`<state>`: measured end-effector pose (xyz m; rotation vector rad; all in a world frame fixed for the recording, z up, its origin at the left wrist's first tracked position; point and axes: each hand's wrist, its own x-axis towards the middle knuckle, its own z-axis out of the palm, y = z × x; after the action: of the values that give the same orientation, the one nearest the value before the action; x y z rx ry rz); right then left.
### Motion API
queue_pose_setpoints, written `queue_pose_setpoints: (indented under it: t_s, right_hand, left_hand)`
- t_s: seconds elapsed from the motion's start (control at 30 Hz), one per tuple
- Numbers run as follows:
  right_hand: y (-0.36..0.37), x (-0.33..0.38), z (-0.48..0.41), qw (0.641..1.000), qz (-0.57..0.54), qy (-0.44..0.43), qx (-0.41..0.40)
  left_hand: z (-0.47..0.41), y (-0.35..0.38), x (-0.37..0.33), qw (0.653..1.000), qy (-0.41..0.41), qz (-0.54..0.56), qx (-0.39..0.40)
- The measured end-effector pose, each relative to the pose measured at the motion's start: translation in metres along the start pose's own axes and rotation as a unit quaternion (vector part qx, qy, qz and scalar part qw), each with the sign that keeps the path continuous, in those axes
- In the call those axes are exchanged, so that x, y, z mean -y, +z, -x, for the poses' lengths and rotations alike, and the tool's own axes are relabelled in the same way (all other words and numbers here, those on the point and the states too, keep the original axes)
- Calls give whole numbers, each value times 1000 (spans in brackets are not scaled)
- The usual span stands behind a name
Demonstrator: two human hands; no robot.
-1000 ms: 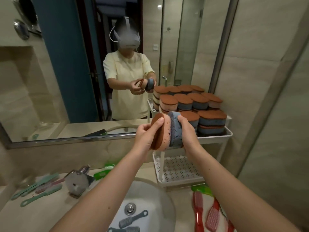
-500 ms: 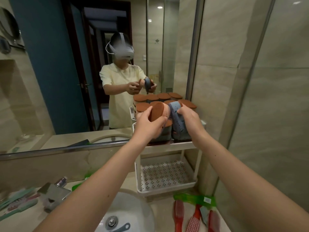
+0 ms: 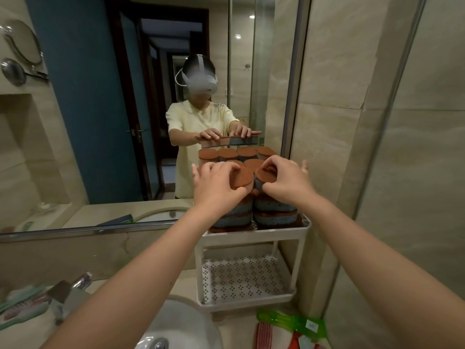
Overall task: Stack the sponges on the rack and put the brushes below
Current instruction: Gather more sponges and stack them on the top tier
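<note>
Rack (image 3: 251, 235): white two-tier thing at the counter's (image 3: 187, 275) right end, jammed into the corner between mirror and wall.
Stacks (image 3: 274, 207): the sponges fill the top tier, piled a few high, brown scrub side up, blue foam under.
Arms: both stretched out forward over the sink, wrists about level with the top of the piles.
Left hand (image 3: 219, 185): palm down, the grip wrapped over the near edge of the left sponge (image 3: 242, 178), thumb underneath, sitting on the front-left pile.
Right hand (image 3: 286, 182): same deal, the grip curled over the right sponge (image 3: 264, 176), thumb on its blue side, on the front-right pile.
Handling: I'd guess super light and squishy, not fragile, the rough brown face won't slip. Hold by the edges and press flat, tall piles probably lean.
Brushes: red ones (image 3: 264, 333) near the counter's front right corner, teal ones (image 3: 22, 311) at the left edge. None on the lower shelf (image 3: 244, 278) yet.
</note>
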<state>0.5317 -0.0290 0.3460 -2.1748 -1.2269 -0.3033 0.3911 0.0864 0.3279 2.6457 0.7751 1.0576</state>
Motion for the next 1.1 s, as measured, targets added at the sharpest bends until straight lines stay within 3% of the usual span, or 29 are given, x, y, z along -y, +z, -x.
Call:
queue_pose_setpoints:
  t_s: [0.23, 0.77, 0.97, 1.1]
  right_hand:
    - [11, -11, -8, 1000, 14, -8, 21]
    - [24, -10, 7, 999, 38, -23, -29]
    - [25, 8, 25, 981, -59, -89, -159]
    - [35, 23, 51, 961, -123, -145, -201]
  left_hand:
    - [-2, 12, 2, 998, 33, -60, 11]
    - [1, 19, 10, 993, 41, -105, 46]
    - [13, -1, 12, 997, 43, 17, -58]
    - [42, -4, 18, 988, 37, 100, -112]
